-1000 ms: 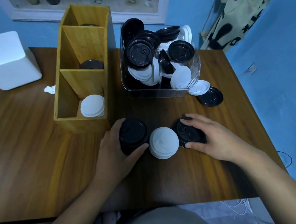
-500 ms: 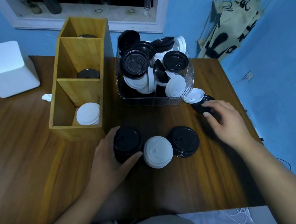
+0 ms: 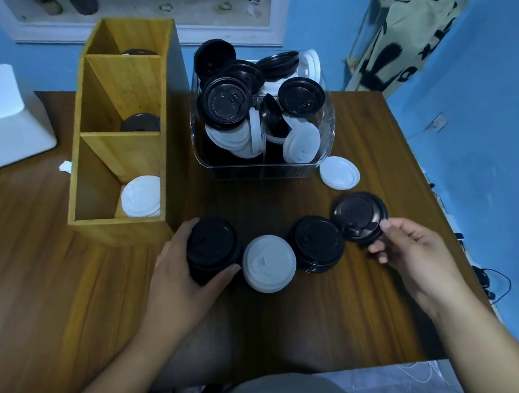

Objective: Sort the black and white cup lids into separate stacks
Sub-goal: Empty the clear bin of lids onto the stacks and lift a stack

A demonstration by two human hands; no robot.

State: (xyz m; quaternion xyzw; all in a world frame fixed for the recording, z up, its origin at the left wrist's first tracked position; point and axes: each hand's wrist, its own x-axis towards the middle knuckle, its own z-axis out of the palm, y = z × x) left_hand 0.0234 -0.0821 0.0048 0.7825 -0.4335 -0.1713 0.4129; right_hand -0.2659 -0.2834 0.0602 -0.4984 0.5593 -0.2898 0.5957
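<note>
Three stacks stand in a row on the wooden table [image 3: 334, 327]: a tall black lid stack [image 3: 211, 247], a white lid stack [image 3: 269, 268] and a low black lid stack [image 3: 318, 243]. My left hand [image 3: 178, 275] grips the tall black stack from its left side. My right hand [image 3: 411, 248] pinches a single black lid [image 3: 358, 216] by its right edge, tilted, just right of the low black stack. One white lid [image 3: 339, 172] lies loose by the clear bin [image 3: 266, 169], which is heaped with mixed black and white lids.
A wooden three-compartment organizer [image 3: 99, 144] stands at the left, with white lids [image 3: 141, 196] in its near cell and dark lids farther back. A white block [image 3: 7, 119] sits at the far left. The table's right edge is close to my right hand.
My right hand left the low black stack, reached to the black lid by the bin, picked it up and brought it back beside that stack. My left hand stayed on the tall stack.
</note>
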